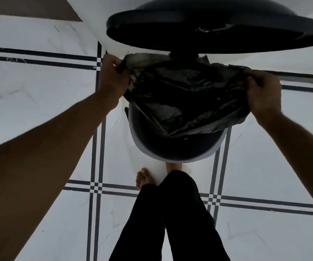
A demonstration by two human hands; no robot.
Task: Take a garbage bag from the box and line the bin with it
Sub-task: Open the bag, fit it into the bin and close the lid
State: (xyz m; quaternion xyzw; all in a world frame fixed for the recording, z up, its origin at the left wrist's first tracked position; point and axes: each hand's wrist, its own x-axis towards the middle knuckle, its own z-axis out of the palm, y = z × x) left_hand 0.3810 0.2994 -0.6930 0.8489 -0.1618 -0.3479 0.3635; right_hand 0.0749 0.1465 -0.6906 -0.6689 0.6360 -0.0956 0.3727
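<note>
i'm standing over the bin (178,147), looking almost straight down into it. it is a round bin with a pale rim and a dark inside, and its lid (217,29) stands raised on the far side of the bin from me, its dark underside facing me.

the garbage bag (185,95) is black and crinkled, spread across the far part of the bin's mouth and sagging down into it. the near part of the bin's inside is uncovered by the bag and looks dark; i cannot tell whether anything lies at the bottom.

my left hand (112,76) grips the bag's edge at the left side of the bin, fingers curled round a bunched bit of plastic. my right hand (263,91) pinches the bag's edge at the right side of the bin, fingers folded over it. between the two hands the bag's mouth is pulled wide, above the bin's rim. a flap of the bag hangs over the rim on the right, below my right hand.

the bin stands on a white tiled floor (39,91) with dark double lines. my bare left foot (144,178) is on the floor just beside the near edge of the bin, and my legs in dark trousers (170,219) come up from below it.
</note>
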